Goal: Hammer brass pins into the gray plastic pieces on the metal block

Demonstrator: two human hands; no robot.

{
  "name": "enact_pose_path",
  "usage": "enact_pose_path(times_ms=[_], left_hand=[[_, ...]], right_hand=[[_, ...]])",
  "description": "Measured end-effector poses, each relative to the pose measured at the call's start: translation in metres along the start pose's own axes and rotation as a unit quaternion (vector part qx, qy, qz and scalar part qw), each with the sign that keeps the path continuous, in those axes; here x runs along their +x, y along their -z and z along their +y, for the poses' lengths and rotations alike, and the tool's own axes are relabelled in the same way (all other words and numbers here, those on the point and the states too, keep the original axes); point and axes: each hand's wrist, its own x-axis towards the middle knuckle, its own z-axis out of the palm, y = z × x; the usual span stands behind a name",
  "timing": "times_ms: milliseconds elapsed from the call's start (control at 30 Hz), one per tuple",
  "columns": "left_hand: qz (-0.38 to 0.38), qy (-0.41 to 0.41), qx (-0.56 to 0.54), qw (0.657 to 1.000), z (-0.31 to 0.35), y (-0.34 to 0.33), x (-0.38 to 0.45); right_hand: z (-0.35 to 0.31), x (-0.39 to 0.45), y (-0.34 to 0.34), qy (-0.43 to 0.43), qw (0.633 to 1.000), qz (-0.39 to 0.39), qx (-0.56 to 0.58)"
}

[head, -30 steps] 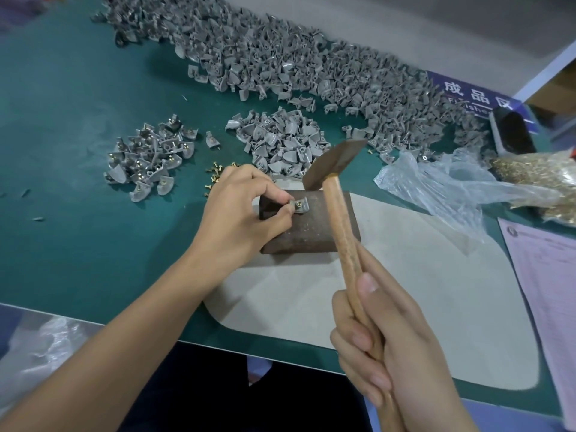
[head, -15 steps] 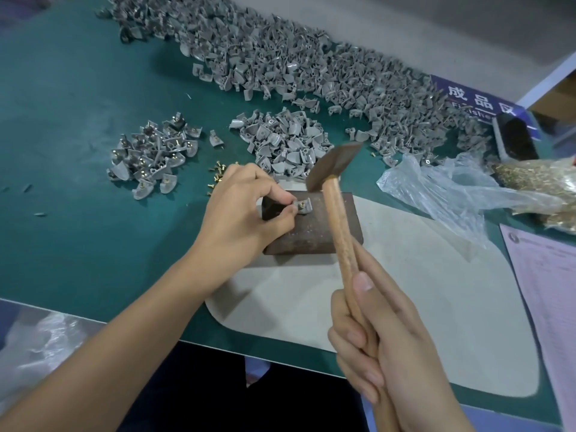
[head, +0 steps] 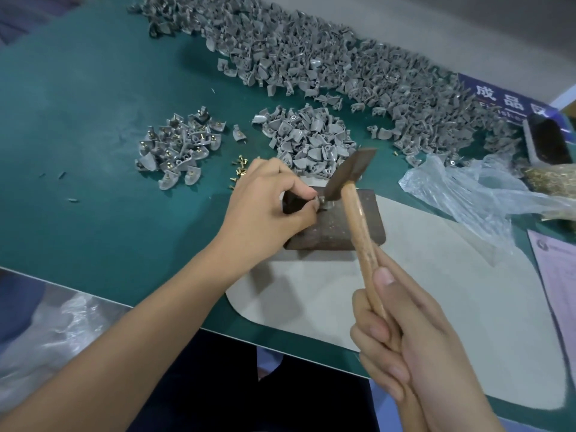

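1. Pinching: left hand (head: 265,207) is gripping the gray piece (head: 318,203) w/ thumb and forefinger on the metal block (head: 336,226), far-left area of its top.
2. Right hand (head: 414,347) is wrapping round the hammer (head: 358,207) handle; head is sitting at the piece, just right of the fingertips.
3. Handle axis is running from near-right up to far-left, toward the pinch; pin itself not discernible.
4. Loose brass pins (head: 240,165) are lying beyond the left hand.
5. Risk, judged: strike line is passing v. close to the fingers.
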Motion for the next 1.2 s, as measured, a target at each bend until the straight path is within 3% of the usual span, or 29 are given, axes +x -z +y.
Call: enact_pose_path(times_ms=[167, 533, 667, 800, 1000, 1200], left_hand=[[-0.005, 0.002, 0.005, 1.000, 0.001, 0.001, 0.000], [0.000, 0.008, -0.004, 1.000, 0.001, 0.000, 0.000], [0.000, 0.004, 0.006, 1.000, 0.001, 0.000, 0.000], [-0.008, 0.007, -0.011, 1.000, -0.001, 0.002, 0.001], [0.001, -0.004, -0.013, 1.000, -0.002, 0.001, 0.000], [0.018, -0.002, 0.007, 1.000, -0.004, 0.002, 0.001]], right_hand=[[0.002, -0.001, 0.001, 0.030, 1.000, -0.005, -0.004], [0.004, 0.000, 0.004, 0.008, 1.000, -0.018, -0.007], [0.005, -0.004, 0.001, 0.056, 0.998, -0.024, 0.022], [0.007, -0.001, 0.001, 0.010, 0.999, -0.033, -0.029], [0.011, -0.004, -0.004, 0.051, 0.999, 0.018, 0.000], [0.008, -0.003, -0.001, 0.019, 0.998, 0.024, 0.059]])
